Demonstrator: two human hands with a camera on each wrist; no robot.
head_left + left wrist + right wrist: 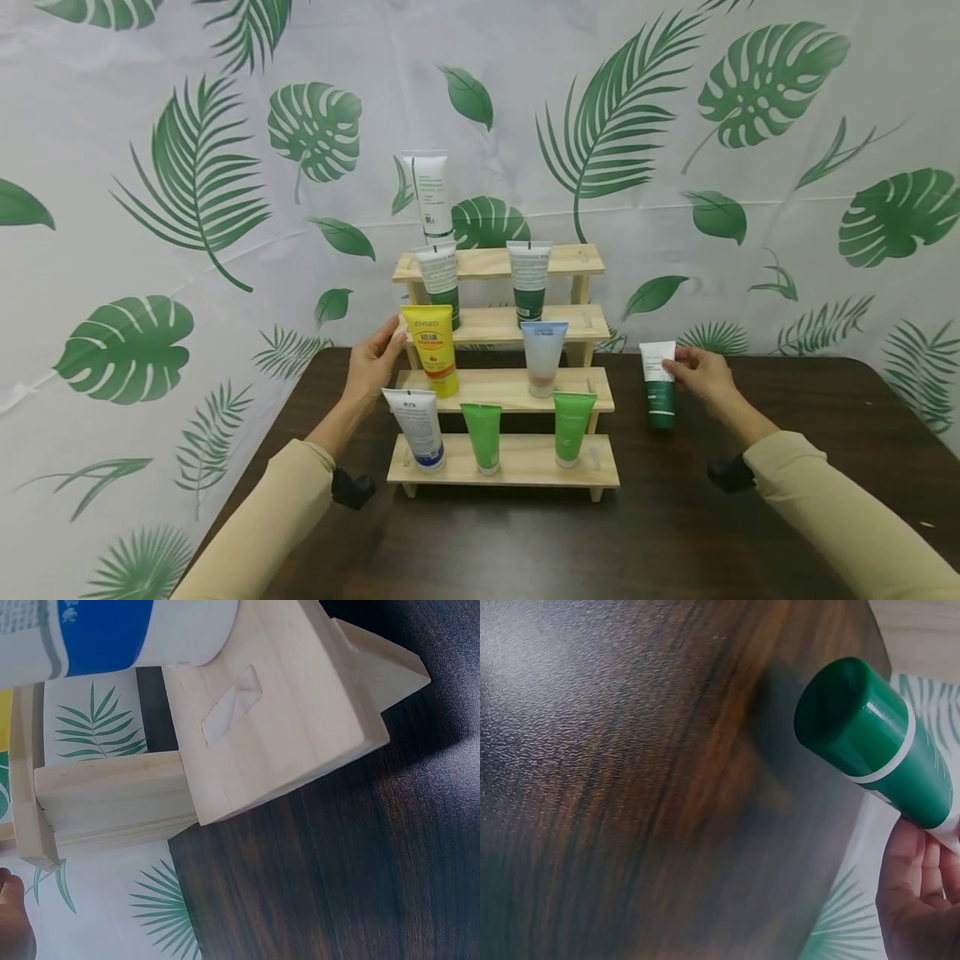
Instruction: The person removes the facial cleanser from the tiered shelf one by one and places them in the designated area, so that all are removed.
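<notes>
My right hand point(701, 373) pinches a white and green squeeze tube point(659, 385) by its upper side, cap down, to the right of a stepped wooden display stand point(502, 472). In the right wrist view its dark green cap point(840, 712) shows over the table. My left hand point(372, 358) is raised at the stand's left side, fingertips right by the end of a middle shelf and near a yellow tube point(432, 346). Only a bit of that hand point(13, 922) enters the left wrist view, apart from the wood there. A white and blue tube point(417, 427) stands below it.
Two green tubes point(483, 437) share the bottom shelf, and a pale blue tube point(543, 357) is one step up. Higher stand two white and green tubes point(529, 282), with a tall white tube point(431, 196) on top. Behind the dark table point(502, 542) hangs a leaf-print cloth point(420, 50).
</notes>
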